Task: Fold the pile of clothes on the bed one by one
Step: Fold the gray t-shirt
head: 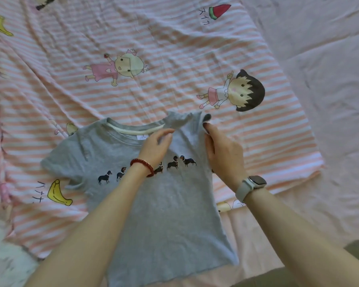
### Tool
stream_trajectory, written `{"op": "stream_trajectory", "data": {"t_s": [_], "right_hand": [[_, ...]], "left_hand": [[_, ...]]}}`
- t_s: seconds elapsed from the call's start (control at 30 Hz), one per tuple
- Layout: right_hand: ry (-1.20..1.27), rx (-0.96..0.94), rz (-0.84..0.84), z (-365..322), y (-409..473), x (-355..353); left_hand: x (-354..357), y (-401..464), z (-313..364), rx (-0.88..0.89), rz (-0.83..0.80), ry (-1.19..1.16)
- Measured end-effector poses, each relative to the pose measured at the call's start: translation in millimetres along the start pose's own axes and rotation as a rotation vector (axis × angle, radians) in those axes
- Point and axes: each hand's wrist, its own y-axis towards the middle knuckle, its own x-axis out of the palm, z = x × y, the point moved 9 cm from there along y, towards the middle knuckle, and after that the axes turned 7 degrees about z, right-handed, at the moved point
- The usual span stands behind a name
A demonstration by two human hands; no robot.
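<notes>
A small grey T-shirt [162, 204] with a row of little dogs across the chest lies face up on the bed, collar away from me. Its right sleeve is turned in over the shoulder. My right hand [222, 154], with a grey watch on the wrist, pinches the edge of that sleeve near the shoulder. My left hand [155, 146], with a red bead bracelet, rests on the chest just below the collar, fingers relaxed and slightly lifted. The left sleeve lies spread out flat.
The T-shirt lies on a pink-and-white striped sheet [133, 34] printed with cartoon girls, bananas and a watermelon slice. A plain pink sheet [330, 79] covers the bed to the right. Something white and fuzzy [0, 255] sits at the lower left edge.
</notes>
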Motion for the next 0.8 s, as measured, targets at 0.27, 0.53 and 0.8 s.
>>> {"op": "stream_trajectory", "data": {"t_s": [0.27, 0.53, 0.8], "right_hand": [[-0.015, -0.188, -0.685, -73, -75, 84], [-0.404, -0.218, -0.752, -29, -91, 105], [-0.522, -0.189, -0.820, -10, -104, 101]], "left_hand": [[-52, -41, -89, -0.536, 0.029, -0.513], [-39, -13, -64, -0.193, 0.150, 0.146], [-87, -58, -82, -0.213, 0.385, 0.064]]}}
